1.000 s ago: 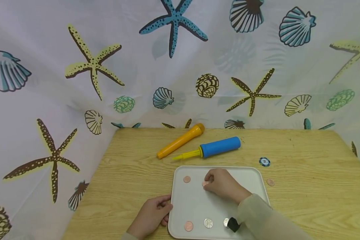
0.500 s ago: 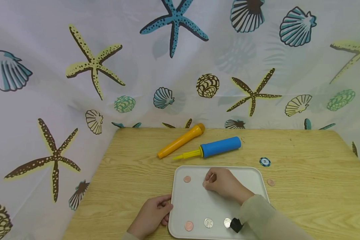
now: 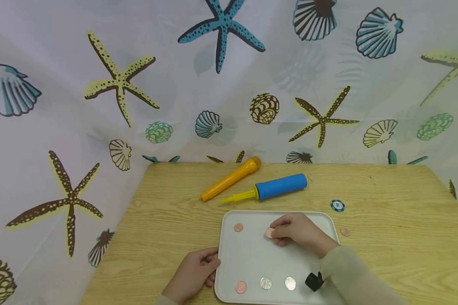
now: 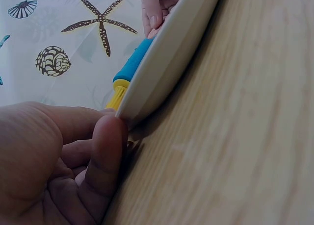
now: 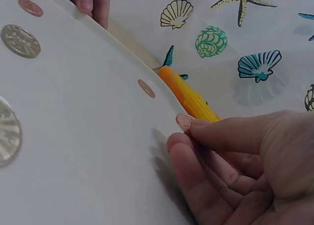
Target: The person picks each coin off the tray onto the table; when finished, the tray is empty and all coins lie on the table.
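Note:
Between the thumb and fingers of my right hand is a copper-coloured coin, pinched over the far middle of the white tray. The right wrist view shows the pinched coin raised, with the hand's shadow on the tray below. My left hand holds the tray's left edge, thumb and forefinger at the rim. One copper coin lies at the tray's far left and another at its near left. Two silver coins, one left and one right, lie along the near side.
Behind the tray lie an orange toy microphone and a blue and yellow hand pump. To the tray's right, a blue and white poker chip and a copper coin rest on the wooden table. A patterned curtain hangs behind.
My right hand has picked the copper coin up off the tray and shifted a little to the right with it. The left hand stays at the tray's edge.

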The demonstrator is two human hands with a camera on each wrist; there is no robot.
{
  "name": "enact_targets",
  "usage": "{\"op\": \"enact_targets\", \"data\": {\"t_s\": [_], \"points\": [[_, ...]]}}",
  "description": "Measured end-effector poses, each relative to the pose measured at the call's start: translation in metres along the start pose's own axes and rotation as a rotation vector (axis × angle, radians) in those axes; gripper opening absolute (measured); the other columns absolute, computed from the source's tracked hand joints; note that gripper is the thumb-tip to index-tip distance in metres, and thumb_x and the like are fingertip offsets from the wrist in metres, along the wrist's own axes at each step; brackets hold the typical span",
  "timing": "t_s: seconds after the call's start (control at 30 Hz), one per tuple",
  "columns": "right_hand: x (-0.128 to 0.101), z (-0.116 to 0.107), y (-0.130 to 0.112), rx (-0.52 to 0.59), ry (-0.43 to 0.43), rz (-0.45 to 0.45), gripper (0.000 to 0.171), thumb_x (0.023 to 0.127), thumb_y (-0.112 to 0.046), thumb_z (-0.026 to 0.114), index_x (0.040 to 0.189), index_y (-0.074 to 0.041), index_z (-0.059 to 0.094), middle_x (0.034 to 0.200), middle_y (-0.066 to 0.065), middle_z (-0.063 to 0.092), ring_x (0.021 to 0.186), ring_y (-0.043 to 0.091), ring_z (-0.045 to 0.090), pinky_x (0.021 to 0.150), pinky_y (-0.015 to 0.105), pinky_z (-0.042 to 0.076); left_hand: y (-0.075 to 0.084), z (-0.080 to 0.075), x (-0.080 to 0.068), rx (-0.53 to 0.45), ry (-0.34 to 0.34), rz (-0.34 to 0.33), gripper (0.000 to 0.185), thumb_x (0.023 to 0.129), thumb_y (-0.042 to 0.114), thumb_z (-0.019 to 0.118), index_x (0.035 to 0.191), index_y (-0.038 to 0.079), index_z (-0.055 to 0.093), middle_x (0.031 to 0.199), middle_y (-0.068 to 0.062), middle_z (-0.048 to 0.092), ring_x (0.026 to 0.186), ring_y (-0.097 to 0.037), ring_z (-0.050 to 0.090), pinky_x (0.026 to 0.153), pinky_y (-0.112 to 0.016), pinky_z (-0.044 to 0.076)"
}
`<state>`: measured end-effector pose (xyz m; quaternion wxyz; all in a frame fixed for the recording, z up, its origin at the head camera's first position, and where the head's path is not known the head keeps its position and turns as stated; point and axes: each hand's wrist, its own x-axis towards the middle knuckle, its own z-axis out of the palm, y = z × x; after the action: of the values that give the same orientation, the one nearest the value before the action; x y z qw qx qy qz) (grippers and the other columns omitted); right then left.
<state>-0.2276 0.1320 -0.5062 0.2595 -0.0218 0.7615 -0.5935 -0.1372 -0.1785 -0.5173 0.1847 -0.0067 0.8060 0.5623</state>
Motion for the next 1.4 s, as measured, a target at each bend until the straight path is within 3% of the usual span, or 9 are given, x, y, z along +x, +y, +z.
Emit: {"op": "enact_targets", "data": {"t_s": [0.37,0.77,0.9,1.13,1.4], "points": [[-0.015,-0.025,0.008,0.129,0.001,-0.041,0.037,0.091,-0.015,0.075,0.120,0.006,0.067,0.102,0.009,0.074,0.081,0.014,0.070,0.078,0.030,0.062,0.001,0.000,0.000,-0.001,0.003,-0.007,0.050,0.099,0.016,0.064,0.140,-0.011,0.052,0.092,-0.007,0.062,0.065,-0.015,0.061,0.056,-0.030,0.059],[-0.039,-0.065,0.012,0.168,0.128,-0.039,0.046,0.091,-0.016,0.076,0.127,0.010,0.062,0.102,0.010,0.073,0.082,0.014,0.070,0.076,0.028,0.061,-0.004,0.000,0.005,0.011,-0.005,-0.031,0.051,0.099,0.016,0.064,0.141,-0.009,0.051,0.091,-0.008,0.062,0.065,-0.015,0.062,0.056,-0.029,0.059],[-0.052,-0.082,0.014,0.195,0.180,-0.027,0.044,0.093,-0.017,0.075,0.127,0.007,0.063,0.104,0.006,0.073,0.086,0.015,0.070,0.077,0.027,0.061,-0.004,-0.001,0.006,0.017,-0.006,-0.034,0.050,0.099,0.016,0.064,0.141,-0.009,0.051,0.091,-0.008,0.062,0.065,-0.015,0.062,0.056,-0.029,0.059],[-0.069,-0.107,0.022,0.284,0.188,-0.061,0.032,0.094,-0.015,0.074,0.121,0.001,0.068,0.105,0.001,0.074,0.092,0.015,0.071,0.079,0.024,0.060,-0.002,-0.002,0.004,0.016,-0.001,-0.015,0.051,0.099,0.017,0.064,0.141,-0.009,0.051,0.091,-0.008,0.061,0.064,-0.015,0.061,0.055,-0.029,0.058],[-0.084,-0.128,0.035,0.253,0.264,-0.054,0.056,0.092,-0.025,0.075,0.133,0.007,0.055,0.115,0.006,0.072,0.098,0.017,0.071,0.089,0.031,0.059,-0.004,0.000,0.007,0.023,-0.005,-0.031,0.050,0.099,0.017,0.064,0.141,-0.008,0.052,0.091,-0.008,0.062,0.065,-0.015,0.062,0.056,-0.029,0.059]]}}
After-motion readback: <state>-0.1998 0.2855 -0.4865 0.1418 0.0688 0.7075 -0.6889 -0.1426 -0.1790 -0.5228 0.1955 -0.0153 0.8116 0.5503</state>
